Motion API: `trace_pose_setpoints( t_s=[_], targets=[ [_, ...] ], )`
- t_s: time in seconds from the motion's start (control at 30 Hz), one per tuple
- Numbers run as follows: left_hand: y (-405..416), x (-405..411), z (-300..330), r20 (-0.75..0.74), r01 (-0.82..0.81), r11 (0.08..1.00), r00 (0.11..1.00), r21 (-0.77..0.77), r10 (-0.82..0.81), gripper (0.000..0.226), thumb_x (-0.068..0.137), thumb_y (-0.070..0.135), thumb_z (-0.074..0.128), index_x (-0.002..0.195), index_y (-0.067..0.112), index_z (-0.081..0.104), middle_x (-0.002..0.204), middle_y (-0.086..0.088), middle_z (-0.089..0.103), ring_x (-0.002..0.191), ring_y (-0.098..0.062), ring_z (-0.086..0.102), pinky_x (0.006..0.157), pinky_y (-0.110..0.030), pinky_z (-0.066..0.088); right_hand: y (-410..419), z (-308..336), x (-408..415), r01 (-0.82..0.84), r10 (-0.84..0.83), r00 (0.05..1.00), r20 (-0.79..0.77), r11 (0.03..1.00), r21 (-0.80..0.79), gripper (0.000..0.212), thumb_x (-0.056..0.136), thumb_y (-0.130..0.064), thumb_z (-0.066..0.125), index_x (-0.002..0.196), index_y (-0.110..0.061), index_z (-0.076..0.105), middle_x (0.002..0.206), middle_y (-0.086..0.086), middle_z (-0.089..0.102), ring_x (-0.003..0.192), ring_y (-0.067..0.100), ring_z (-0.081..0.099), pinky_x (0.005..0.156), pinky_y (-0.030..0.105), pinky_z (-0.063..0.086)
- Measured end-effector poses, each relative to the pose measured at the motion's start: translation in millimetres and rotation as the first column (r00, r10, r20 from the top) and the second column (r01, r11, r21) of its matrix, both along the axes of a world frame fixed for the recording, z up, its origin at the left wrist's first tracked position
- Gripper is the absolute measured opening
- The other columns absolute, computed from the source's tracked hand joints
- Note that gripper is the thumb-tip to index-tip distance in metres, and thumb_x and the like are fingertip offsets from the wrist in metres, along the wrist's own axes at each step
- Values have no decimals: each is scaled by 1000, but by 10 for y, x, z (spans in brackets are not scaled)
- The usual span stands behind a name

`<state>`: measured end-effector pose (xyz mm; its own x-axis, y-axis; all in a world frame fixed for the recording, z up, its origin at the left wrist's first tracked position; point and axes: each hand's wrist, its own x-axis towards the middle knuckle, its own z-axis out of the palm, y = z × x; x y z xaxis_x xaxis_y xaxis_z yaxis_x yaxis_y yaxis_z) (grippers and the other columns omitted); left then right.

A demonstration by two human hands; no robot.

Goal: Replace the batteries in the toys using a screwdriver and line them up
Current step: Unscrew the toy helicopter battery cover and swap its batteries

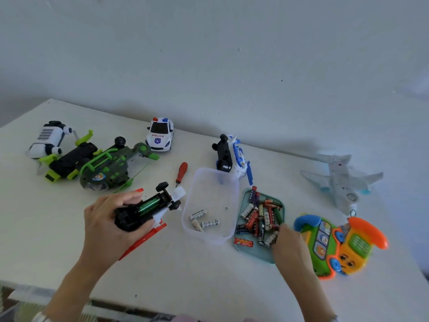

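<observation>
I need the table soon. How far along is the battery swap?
Early. Done: only the police car stands upright. In hand: the left hand holds an overturned red toy, compartment open, green battery inside; the right hand reaches into the battery pile. Left: other toys, the lining up; screwdriver idle.

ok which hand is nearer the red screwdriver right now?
Left. The left hand holds the upturned toy car just below the screwdriver. The right hand is farther away, at the battery pile beyond the clear container.
</observation>
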<state>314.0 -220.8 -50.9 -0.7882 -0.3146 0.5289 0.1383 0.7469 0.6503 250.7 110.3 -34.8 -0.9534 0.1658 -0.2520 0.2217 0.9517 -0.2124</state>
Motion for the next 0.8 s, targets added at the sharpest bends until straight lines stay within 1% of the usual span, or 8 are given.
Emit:
trace_pose_setpoints(
  t_s=[0.1, 0.3, 0.4, 0.5, 0.57, 0.63, 0.73, 0.8],
  targets=[
    [12, 11, 13, 9, 9, 1000, 1000, 14, -9, 54, 57, 54, 71, 100, 23, 67, 97, 8, 67, 91, -22, 63, 86, -57, 44, -13, 33, 36, -13, 12, 1000, 28, 999, 38, 18, 93, -10, 43, 109, -8, 51, 106, 13, 59, 98, 30, 60, 77, 34, 46],
    [41, 35, 1, 27, 17, 998, 1000, -55, -16, 55, 57, 57, 67, 98, 20, 67, 99, 9, 67, 96, -15, 58, 90, -36, 34, -125, 326, 73, -69, 71, 997, -12, 991, 115, 17, 93, -5, 44, 108, -11, 47, 103, 6, 58, 86, 19, 58, 67, 25, 47],
    [25, 32, -17, 21, 32, 998, 999, -49, -31, 55, 57, 57, 68, 99, 21, 66, 100, 10, 67, 96, -12, 57, 90, -32, 31, -272, 511, 37, -147, 121, 982, -143, 972, -183, 38, 90, -3, 49, 124, -19, 46, 98, 2, 53, 82, 19, 54, 61, 24, 41],
    [18, 31, -26, 6, 45, 998, 999, -45, -44, 53, 58, 57, 69, 99, 23, 66, 102, 12, 67, 97, -8, 57, 91, -28, 31, -526, 671, 52, -213, 156, 976, -151, 820, -531, 36, 87, 1, 52, 113, -24, 51, 87, 9, 61, 69, 25, 63, 60, 34, 54],
    [11, 26, -27, -14, 59, 998, 998, -34, -60, 51, 59, 55, 71, 100, 26, 65, 102, 16, 66, 97, -7, 58, 89, -34, 35, -710, 707, 83, -227, 179, 974, -142, 700, -676, 36, 87, 4, 51, 110, -24, 50, 89, 11, 59, 63, 24, 65, 54, 29, 54],
    [3, 21, -25, -30, 63, 998, 997, -28, -64, 49, 58, 54, 73, 98, 27, 65, 102, 19, 65, 97, -7, 59, 87, -37, 37, -900, 697, 105, -244, 211, 966, -147, 575, -781, 38, 87, 5, 50, 112, -25, 51, 92, 10, 59, 62, 25, 67, 54, 27, 53],
    [-10, 14, -29, -25, 59, 998, 998, -15, -59, 47, 58, 54, 73, 98, 30, 64, 103, 23, 64, 98, -4, 57, 87, -33, 34, -1192, 648, 124, -247, 261, 954, -150, 398, -884, 36, 88, 4, 54, 108, -25, 57, 90, 14, 61, 66, 26, 69, 66, 36, 58],
    [-18, 10, -26, -29, 57, 998, 998, -8, -57, 46, 58, 52, 74, 98, 33, 61, 105, 24, 63, 98, -1, 56, 85, -35, 36, -1375, 589, 128, -338, 296, 926, -236, 363, -869, 30, 87, -1, 60, 102, -27, 57, 83, 10, 65, 65, 16, 64, 61, 25, 52]
  ],
)
